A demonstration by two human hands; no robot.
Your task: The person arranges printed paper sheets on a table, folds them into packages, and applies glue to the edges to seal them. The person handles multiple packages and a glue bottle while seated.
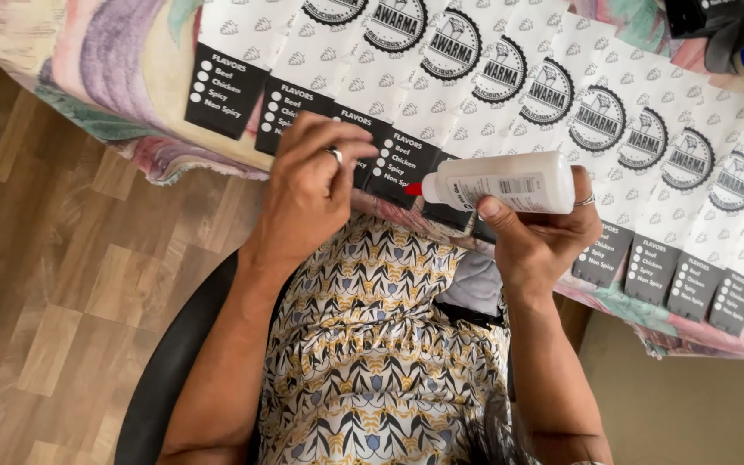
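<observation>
A: While the right hand [544,237] wraps the white glue bottle [505,182], where does its tip point?

B: Bottle lies nearly level, long axis left to right. Red nozzle [412,189] aims toward the left hand [307,194], just beside its fingertips, over the black lower panel of a printed paper sheet [402,159].

A: Left hand's fingers?

B: Bent, pressing down on that sheet's edge; nothing clasped. Ring on one finger.

A: Right hand's?

B: Closed round the bottle, thumb on the near side.

A: Surfaces?

B: Smooth plastic bottle with a label. Flat white sheets with round black badges, overlapped in a long row across a pastel patterned cloth [96,60]. Wood-look floor [53,284] below; patterned dress in the lap.
</observation>
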